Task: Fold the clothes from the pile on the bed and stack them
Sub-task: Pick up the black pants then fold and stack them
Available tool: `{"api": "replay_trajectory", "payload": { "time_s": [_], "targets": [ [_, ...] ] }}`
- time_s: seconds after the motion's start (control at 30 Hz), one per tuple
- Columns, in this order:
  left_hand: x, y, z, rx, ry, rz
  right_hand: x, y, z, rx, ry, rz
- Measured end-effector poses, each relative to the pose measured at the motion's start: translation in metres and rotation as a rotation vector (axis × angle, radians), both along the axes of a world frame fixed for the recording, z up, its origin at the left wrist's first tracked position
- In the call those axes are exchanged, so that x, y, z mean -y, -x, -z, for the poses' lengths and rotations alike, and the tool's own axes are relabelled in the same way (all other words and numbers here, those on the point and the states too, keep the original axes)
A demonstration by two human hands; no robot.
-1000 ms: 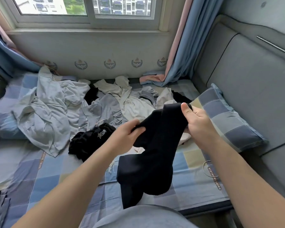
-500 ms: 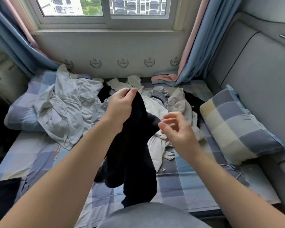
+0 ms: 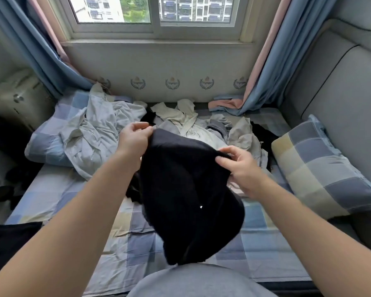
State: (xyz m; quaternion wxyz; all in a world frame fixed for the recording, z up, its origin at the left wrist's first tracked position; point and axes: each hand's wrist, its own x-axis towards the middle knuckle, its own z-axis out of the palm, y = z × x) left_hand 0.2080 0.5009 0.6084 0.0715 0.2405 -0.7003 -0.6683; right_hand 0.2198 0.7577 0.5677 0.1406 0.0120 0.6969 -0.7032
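Far to the left of the grip, a dark cloth (image 3: 11,243) is lying at the bed's near corner. Beyond it the left curtain (image 3: 41,52) is hanging down. The left pillow (image 3: 43,144) is lying partly under a crumpled grey shirt (image 3: 98,133).

The left hand (image 3: 135,140) is pinching the upper left edge of the black garment (image 3: 191,196), with thumb and fingers curled onto the cloth. The garment is hanging in the air between the two hands, above the bed (image 3: 62,196). Its top edge is running from one grip to the other, and its body is drooping toward the person's lap.

Just beyond the grip, the pile (image 3: 186,123) of pale and grey clothes is lying unfolded on the checked sheet, reaching back to the wall under the window (image 3: 154,16). Some other black cloth is showing below the left hand, behind the held garment.

The right hand (image 3: 242,168) is pinching the garment's upper right edge, with thumb and forefinger closed on the cloth and the other fingers loosely bent. To the right of that hand, the right pillow (image 3: 321,168) is leaning against the grey padded wall (image 3: 347,86). The right curtain (image 3: 263,73) is hanging beyond it, its hem resting on the bed.
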Motion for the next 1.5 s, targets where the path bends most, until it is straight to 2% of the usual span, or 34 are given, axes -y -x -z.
{"api": "replay_trajectory", "payload": {
  "time_s": [0.07,0.13,0.2,0.27,0.37,0.43,0.6,0.73,0.8,0.87,1.0,1.03,1.1,1.17,1.2,1.3,1.37,1.43,1.5],
  "targets": [
    [0.001,-0.008,0.013,0.019,0.125,0.113,-0.005,0.004,-0.014,0.056,0.089,0.013],
    [-0.011,-0.021,0.024,0.033,0.178,0.441,-0.005,0.004,-0.026,0.1,0.19,0.002],
    [-0.028,-0.034,0.041,0.099,0.149,0.773,-0.005,0.004,-0.037,0.114,0.294,-0.002],
    [-0.048,-0.044,0.061,0.132,0.111,0.887,-0.006,0.003,-0.05,0.112,0.388,0.008],
    [-0.072,-0.05,0.084,-0.005,0.215,0.8,-0.014,0.003,-0.068,0.088,0.477,-0.018],
    [-0.073,-0.044,0.082,-0.067,0.203,0.696,-0.023,0.005,-0.076,0.061,0.454,-0.009],
    [-0.049,-0.022,0.041,-0.134,0.195,0.692,-0.061,0.028,-0.075,-0.06,0.15,0.219],
    [-0.043,-0.013,-0.009,-0.213,0.242,0.701,-0.083,0.047,-0.042,-0.018,-0.034,0.422],
    [-0.041,-0.009,-0.025,-0.207,0.218,0.642,-0.076,0.039,-0.031,-0.065,-0.219,0.463],
    [-0.04,-0.008,-0.032,-0.186,0.108,0.556,-0.06,0.017,-0.035,-0.17,-0.3,0.313],
    [-0.051,-0.007,-0.03,-0.101,-0.058,0.384,-0.009,-0.034,-0.052,-0.165,-0.162,-0.386],
    [-0.054,-0.006,-0.029,-0.062,-0.094,0.344,0.002,-0.038,-0.049,-0.179,-0.169,-0.442],
    [-0.053,0.0,-0.022,0.04,-0.109,0.286,0.019,-0.037,-0.043,-0.264,-0.22,-0.381],
    [-0.045,0.004,-0.014,0.142,-0.135,0.248,0.026,-0.025,-0.042,-0.397,-0.377,-0.293],
    [-0.041,0.004,-0.01,0.179,-0.213,0.232,0.026,-0.018,-0.043,-0.413,-0.437,-0.289],
    [-0.03,0.001,-0.005,0.201,-0.447,0.24,0.023,-0.003,-0.055,-0.232,-0.38,-0.26],
    [-0.021,-0.002,0.003,0.197,-0.457,0.238,0.016,0.006,-0.065,-0.039,-0.31,-0.173],
    [-0.016,-0.011,0.007,0.247,-0.337,0.265,0.009,0.016,-0.073,0.106,-0.233,-0.081],
    [-0.02,-0.023,0.008,0.205,-0.1,0.214,0.006,0.025,-0.075,0.166,-0.178,0.0]
  ]
}}
